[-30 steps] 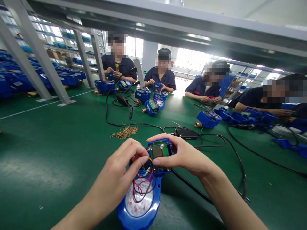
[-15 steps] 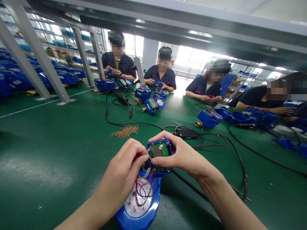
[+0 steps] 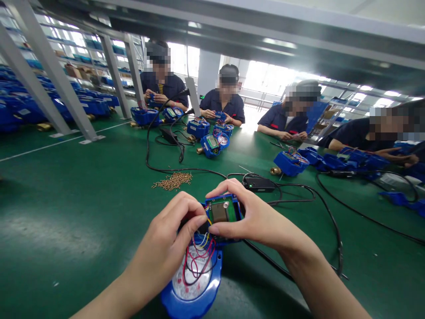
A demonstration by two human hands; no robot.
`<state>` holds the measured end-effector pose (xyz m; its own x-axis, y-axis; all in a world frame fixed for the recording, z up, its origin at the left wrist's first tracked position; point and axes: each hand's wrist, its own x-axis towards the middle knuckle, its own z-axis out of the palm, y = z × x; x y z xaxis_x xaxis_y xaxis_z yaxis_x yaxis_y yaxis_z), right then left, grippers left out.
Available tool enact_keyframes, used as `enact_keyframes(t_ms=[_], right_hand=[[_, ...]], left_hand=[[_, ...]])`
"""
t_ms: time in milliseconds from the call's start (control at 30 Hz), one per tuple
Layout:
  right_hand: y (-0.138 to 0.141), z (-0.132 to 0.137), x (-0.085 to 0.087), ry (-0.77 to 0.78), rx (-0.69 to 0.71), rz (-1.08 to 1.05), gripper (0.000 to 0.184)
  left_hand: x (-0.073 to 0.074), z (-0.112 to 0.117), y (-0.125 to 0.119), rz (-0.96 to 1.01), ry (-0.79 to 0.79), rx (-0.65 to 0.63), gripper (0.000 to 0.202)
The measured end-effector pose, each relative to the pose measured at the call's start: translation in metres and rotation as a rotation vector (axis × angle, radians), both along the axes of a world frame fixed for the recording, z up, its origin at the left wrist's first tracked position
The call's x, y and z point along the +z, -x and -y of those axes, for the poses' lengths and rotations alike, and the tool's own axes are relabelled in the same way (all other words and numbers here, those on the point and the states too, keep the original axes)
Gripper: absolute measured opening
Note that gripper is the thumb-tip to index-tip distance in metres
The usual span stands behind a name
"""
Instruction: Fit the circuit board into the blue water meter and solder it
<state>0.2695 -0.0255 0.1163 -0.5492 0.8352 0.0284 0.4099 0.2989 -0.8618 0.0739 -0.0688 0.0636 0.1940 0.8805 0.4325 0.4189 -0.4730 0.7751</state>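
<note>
A blue water meter (image 3: 192,288) lies on the green table in front of me, its round dial facing up with red, black and yellow wires (image 3: 199,257) looped over it. My right hand (image 3: 255,217) pinches the blue upper housing that carries a green circuit board (image 3: 221,212). My left hand (image 3: 169,241) is closed beside the board's left edge, its fingertips down at the wires and a dark part; what they pinch is hidden.
A pile of small brass parts (image 3: 174,180) lies ahead on the green table (image 3: 83,212). A black adapter (image 3: 259,183) and black cables (image 3: 325,217) run to the right. More blue meters (image 3: 212,144) stand further off, where several seated people work. Metal shelf legs (image 3: 63,88) stand left.
The board and housing have tipped slightly toward me and my right hand has shifted a little right. My left fingers stay at the wires.
</note>
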Motion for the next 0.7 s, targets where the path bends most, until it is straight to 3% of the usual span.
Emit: enact_keyframes(t_ms=[267, 433, 700], right_hand=[[-0.001, -0.009, -0.005, 0.074, 0.073, -0.04, 0.048], [-0.002, -0.014, -0.008, 0.207, 0.097, -0.152, 0.05], [0.0, -0.012, -0.013, 0.302, 0.05, -0.258, 0.047]], left_hand=[[-0.001, -0.003, 0.001, 0.021, 0.081, -0.006, 0.016], [-0.001, -0.004, 0.001, 0.028, 0.118, -0.008, 0.016], [-0.002, -0.004, 0.002, 0.059, 0.205, -0.028, 0.016]])
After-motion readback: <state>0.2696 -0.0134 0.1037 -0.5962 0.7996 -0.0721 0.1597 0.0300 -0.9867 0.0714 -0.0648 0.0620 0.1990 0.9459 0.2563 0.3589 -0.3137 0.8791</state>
